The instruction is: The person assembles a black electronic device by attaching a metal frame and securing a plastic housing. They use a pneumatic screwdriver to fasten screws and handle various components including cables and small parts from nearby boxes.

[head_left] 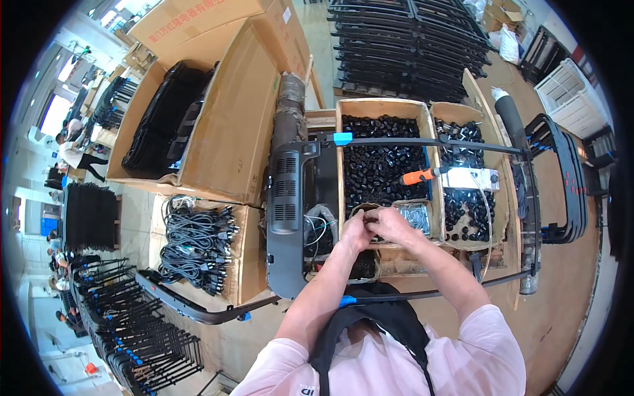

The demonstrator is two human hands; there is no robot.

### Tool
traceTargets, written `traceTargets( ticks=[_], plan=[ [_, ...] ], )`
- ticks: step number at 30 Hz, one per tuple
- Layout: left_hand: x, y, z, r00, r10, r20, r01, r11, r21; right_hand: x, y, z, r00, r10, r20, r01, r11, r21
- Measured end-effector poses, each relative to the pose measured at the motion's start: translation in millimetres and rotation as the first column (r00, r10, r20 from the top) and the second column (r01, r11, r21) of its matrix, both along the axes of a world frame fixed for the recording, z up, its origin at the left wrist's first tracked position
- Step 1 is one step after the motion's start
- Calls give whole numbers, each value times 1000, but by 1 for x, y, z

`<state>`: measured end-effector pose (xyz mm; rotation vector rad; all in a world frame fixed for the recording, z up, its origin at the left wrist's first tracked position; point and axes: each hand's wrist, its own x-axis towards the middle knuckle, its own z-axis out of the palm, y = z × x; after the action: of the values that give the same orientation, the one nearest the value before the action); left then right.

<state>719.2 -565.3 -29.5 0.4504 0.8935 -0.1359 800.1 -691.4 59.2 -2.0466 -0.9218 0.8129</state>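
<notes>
My left hand (355,233) and my right hand (392,226) meet in front of me at the near edge of a wooden bin (340,165) full of small black plastic parts (383,158). Fingers of both are pinched together; what they hold, if anything, is hidden by them. Right beside my right hand is a small carton of silver screws (415,216). An orange power screwdriver (419,176) lies farther off, above the black parts. A black frame with a vented housing (285,198) surrounds the bins, and my forearms reach over its near rail (396,297).
Coiled black cables (198,244) fill a carton on the left, below a large cardboard box (224,125) of black mouldings. A second bin (465,234) holds more black parts. Black frames (406,49) are stacked at the back. Other people (79,155) are far left.
</notes>
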Motion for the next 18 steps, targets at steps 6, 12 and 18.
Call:
traceTargets(
  ticks=[6,12,18],
  plan=[
    [-8,4,-5,993,83,88,-71,989,-133,14,-31,3,901,-414,-128,413,910,-35],
    [-19,2,34,986,-77,145,78,997,-1,77,-94,-76,504,-750,-429,814,578,-54],
    [-53,2,63,959,-135,250,121,990,72,120,-41,-92,330,-864,-381,889,420,-183]
  ],
)
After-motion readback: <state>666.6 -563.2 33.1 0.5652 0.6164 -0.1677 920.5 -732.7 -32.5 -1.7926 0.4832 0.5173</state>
